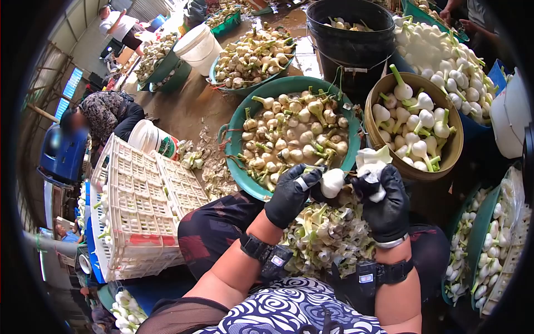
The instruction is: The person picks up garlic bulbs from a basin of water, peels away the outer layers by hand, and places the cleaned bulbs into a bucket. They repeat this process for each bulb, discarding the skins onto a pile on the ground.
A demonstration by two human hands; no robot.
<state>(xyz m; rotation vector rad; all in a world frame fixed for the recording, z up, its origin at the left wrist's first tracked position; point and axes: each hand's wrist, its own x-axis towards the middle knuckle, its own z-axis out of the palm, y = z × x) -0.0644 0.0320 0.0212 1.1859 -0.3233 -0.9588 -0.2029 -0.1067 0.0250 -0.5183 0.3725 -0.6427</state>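
My left hand [290,195], in a black glove, is closed around the stem of a white garlic bulb [333,183], with the bulb pointing to the right. Close beside it my right hand [387,203], also gloved in black, is curled round white garlic skin [372,160] that sticks out above and between the fingers. Whether the right fingertips touch the bulb is hard to make out. Beneath both hands lies a heap of garlic peelings [328,236] in my lap. Just beyond stands a green basin [236,161] of unpeeled garlic bulbs in murky water.
A tan bucket [453,153] of peeled garlic stands at the right, near a black bucket [347,47]. White plastic crates [144,195] are at the left. Another basin [214,78] of garlic sits farther back. A person [108,114] bends over at the left.
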